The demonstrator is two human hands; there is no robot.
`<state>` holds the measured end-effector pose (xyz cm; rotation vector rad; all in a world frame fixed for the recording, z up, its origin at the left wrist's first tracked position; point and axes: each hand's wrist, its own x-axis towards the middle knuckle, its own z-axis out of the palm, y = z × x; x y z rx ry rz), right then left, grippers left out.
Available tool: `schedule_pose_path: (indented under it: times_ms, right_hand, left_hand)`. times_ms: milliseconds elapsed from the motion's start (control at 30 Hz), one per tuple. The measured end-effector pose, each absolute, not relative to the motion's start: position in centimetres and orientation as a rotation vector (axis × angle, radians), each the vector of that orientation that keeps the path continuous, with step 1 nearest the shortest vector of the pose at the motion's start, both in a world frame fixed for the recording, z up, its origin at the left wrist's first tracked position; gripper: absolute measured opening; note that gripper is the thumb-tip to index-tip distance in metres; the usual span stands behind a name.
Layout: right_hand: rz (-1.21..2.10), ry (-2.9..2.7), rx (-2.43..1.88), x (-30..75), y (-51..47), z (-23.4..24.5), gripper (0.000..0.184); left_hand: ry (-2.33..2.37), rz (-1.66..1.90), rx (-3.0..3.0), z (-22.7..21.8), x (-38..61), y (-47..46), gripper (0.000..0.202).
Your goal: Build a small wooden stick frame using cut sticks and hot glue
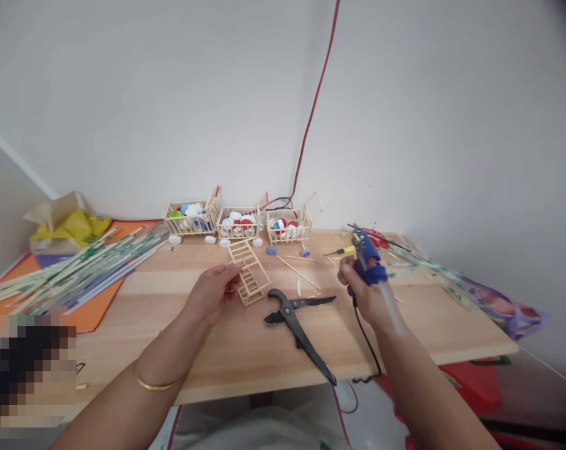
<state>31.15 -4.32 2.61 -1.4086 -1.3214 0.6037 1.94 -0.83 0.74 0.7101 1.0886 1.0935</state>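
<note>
My left hand [215, 289] pinches a small frame of glued wooden sticks [249, 275], ladder-like with several rungs, and holds it just above the table. In my right hand [362, 289] is a blue glue gun [368, 253], gripped by its handle with the nozzle tilted up and away. A clear glue stick [392, 306] juts from its rear, over my wrist. Between my hands lie black-handled pliers or cutters [302, 331] on the wood. Loose thin sticks [298, 273] and blue bottle-cap wheels [271, 250] sit beyond them.
Along the wall stand small stick carts [192, 217] filled with bottle caps. Bundled sticks [90, 265] lie on orange sheets at left, beside a yellow bag [74, 228]. More sticks and a purple bag [512, 309] are at right. A black cord [368, 337] hangs from the glue gun.
</note>
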Motion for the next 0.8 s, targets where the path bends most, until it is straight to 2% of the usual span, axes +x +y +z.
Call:
schedule_pose_path:
  times_ms: [167,433,567,800]
  right_hand:
    - [0.576,-1.709,-1.229,25.7,-2.2,5.0,0.015]
    - [0.505,-2.300,-1.057,19.5,2.0,5.1,0.008]
    - [0.455,-2.414,-1.113,18.5,2.2,5.4,0.013]
    - [0.497,-2.452,-1.085,18.6,2.7,4.9,0.011]
  left_hand:
    - [1.104,1.110,0.722,0.7,1.8,-0.9,0.033]
    - [1.070,1.096,0.738,0.9,1.7,-1.1,0.033]
    - [1.017,1.088,0.699,0.9,1.7,-1.1,0.033]
    - [0.971,1.081,0.617,0.9,1.8,-1.0,0.034]
